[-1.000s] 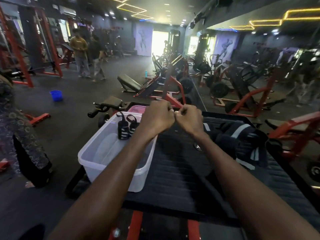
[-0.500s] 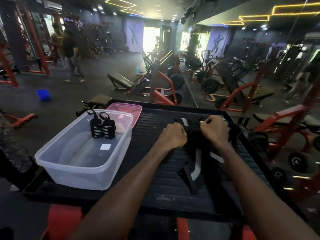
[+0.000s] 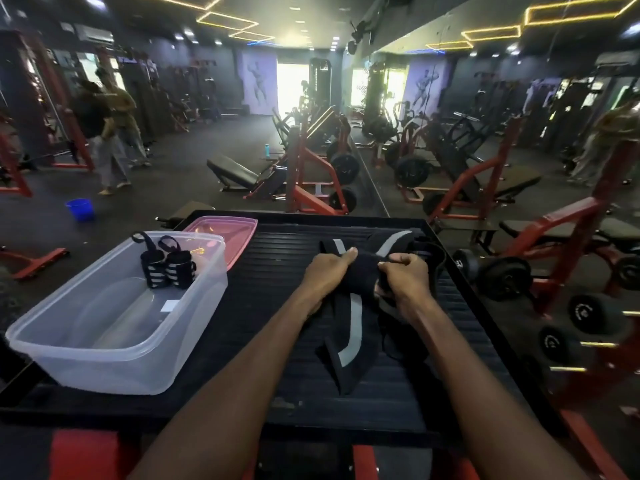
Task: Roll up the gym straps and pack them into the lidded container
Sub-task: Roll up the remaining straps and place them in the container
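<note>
At the far left of the room two people (image 3: 107, 133) stand by a red rack, and a blue bucket (image 3: 80, 209) sits on the dark floor nearer to us. On the left part of the black ribbed surface (image 3: 277, 341) stands a clear plastic container (image 3: 114, 317), open at the top. Inside it, against the far wall, two rolled straps (image 3: 168, 266) stand upright side by side, black with pale stripes, and their loops stick up over the rim. Just behind the container, touching its far right corner, the pink lid (image 3: 225, 233) lies flat on the surface. More to the right, near the middle of the surface, the left hand (image 3: 329, 268) is closed on a black strap (image 3: 349, 320), with the thumb pressed on top of the bunched part. The right hand (image 3: 401, 275) is just beside it, its grip also closed on the same strap, with the fingers curled around the cloth. Between the two hands the strap is gathered into a thick bundle; if it is already a tight roll I cannot tell. From the hands a loose tail with a grey stripe runs toward the near edge of the surface. Behind the hands, at the far right corner, more black straps (image 3: 391, 244) lie in a heap. Right of the surface, dumbbells (image 3: 505, 275) rest on a red rack.
</note>
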`<state>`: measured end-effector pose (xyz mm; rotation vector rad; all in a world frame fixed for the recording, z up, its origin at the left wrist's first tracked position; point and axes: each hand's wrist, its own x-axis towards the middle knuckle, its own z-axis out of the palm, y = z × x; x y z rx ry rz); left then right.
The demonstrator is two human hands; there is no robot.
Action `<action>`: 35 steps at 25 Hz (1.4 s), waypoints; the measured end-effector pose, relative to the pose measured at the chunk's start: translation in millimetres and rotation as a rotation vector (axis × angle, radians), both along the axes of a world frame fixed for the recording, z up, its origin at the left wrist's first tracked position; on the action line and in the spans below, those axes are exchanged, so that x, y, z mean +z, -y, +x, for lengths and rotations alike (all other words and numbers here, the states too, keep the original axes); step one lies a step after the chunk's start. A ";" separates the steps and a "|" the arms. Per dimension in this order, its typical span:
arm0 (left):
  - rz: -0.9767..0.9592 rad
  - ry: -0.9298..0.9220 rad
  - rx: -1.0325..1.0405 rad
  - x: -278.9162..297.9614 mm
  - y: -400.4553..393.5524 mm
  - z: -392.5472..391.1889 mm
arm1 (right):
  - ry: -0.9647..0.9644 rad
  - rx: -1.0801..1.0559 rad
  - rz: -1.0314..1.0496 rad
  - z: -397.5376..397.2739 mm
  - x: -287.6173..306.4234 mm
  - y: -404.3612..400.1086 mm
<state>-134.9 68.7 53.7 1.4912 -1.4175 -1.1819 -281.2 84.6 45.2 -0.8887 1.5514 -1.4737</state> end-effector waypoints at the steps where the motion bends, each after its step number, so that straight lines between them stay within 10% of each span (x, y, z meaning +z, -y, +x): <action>1: 0.049 -0.105 0.003 4.7 0.1 3.1 | 0.120 -0.004 -0.032 5.0 2.6 -1.1; 12: -0.014 -0.360 -0.159 33.6 1.3 35.7 | 0.385 0.139 0.041 -11.6 -4.8 12.3; 19: 0.226 -0.008 -0.287 26.2 -3.6 54.7 | 0.466 0.077 0.014 -24.9 0.9 37.8; 28: -0.119 0.453 -0.194 55.7 44.5 -14.1 | 0.236 0.090 -0.021 -20.7 -6.9 43.9; 35: -0.121 0.444 -0.143 50.3 81.1 -66.3 | 0.084 0.190 -0.175 -20.3 -14.1 37.0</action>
